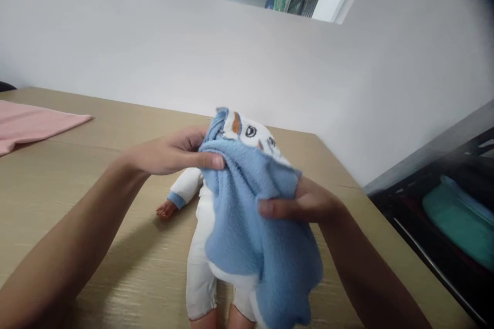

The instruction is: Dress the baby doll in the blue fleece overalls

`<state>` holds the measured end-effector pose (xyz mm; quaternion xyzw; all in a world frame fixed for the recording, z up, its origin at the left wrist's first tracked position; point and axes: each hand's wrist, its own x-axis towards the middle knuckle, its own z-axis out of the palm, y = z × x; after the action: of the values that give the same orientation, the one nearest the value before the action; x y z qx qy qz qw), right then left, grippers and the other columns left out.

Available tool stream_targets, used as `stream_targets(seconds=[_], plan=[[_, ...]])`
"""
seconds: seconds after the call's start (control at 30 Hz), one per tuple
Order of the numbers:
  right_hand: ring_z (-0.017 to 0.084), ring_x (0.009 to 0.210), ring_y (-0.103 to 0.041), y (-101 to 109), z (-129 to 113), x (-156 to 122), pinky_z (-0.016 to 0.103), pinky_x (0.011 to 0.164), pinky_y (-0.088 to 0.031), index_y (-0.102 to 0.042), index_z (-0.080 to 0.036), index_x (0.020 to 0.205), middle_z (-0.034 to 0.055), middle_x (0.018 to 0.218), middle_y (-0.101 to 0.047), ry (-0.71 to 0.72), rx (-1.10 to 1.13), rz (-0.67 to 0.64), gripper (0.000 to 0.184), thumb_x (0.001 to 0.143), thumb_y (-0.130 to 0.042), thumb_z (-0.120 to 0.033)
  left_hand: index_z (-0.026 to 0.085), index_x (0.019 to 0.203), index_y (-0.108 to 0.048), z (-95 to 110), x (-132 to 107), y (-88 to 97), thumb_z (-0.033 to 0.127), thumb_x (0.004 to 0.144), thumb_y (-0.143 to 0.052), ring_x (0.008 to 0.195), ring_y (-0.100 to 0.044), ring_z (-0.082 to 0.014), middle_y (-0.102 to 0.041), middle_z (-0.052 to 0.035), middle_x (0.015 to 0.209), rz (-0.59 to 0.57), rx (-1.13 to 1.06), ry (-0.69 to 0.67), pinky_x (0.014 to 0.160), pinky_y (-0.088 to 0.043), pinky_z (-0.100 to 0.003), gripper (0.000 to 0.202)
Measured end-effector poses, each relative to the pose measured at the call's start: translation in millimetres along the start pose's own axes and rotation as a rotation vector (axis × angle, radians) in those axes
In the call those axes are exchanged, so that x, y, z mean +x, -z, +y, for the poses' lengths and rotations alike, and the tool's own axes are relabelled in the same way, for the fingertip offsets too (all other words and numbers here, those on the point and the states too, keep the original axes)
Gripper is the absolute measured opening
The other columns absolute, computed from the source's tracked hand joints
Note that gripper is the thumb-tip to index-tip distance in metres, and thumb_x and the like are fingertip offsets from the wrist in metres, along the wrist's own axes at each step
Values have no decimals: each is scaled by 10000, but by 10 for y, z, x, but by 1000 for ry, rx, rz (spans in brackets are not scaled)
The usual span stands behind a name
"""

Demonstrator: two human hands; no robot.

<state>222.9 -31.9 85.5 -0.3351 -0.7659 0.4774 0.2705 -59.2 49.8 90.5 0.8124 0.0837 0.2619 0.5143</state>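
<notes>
A light-blue fleece garment with a white panel is held up in front of me; stitched eyes and orange patches show on the panel. My left hand pinches its upper left edge, thumb in front and fingers behind. On its right side, my right hand grips the fabric, also with the thumb in front. Beneath it a doll lies on the table in white trousers, legs toward me. One white sleeve with a blue cuff and a small doll hand stick out to the left. The fabric hides the doll's head and most of its torso.
The wooden table runs back to a white wall. A pink cloth lies at the far left. Right of the table edge, a black rack or crate holds a teal item.
</notes>
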Motion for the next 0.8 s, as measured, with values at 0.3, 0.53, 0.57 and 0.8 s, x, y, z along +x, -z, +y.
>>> stream_targets(seconds=[0.3,0.53,0.57,0.8], plan=[[293,1280,-691,11,11,18,401,1113,-574,-699,-218,1393,52,1328,-753,-90,24,-74,662,868,-852,-592,157,866,-713,4,75,-98,566,945,-772,641,-617,-148,-670,-29,718,-250,-83,120,553,-518,-190,420],[321,1381,-631,15,66,21,479,1221,-486,-691,-216,1412,80,1359,-734,-108,214,-54,674,889,-834,-615,162,927,-808,-37,67,-179,467,936,-819,792,-743,-193,-766,-55,806,-175,-246,71,777,-646,-254,306],[323,1357,-647,26,41,29,470,1202,-505,-701,-218,1399,78,1339,-742,-119,203,-112,669,875,-846,-609,164,1001,-821,-58,61,-171,485,962,-787,853,-760,-202,-781,-58,852,-128,-224,60,847,-651,-273,325],[291,1259,-703,79,47,60,423,1186,-510,-787,-212,1113,50,1113,-785,-59,229,-209,514,711,-978,-468,162,1262,-771,-103,79,-173,589,1016,-675,913,-754,-207,-782,-66,960,-9,-149,123,894,-640,-277,503]])
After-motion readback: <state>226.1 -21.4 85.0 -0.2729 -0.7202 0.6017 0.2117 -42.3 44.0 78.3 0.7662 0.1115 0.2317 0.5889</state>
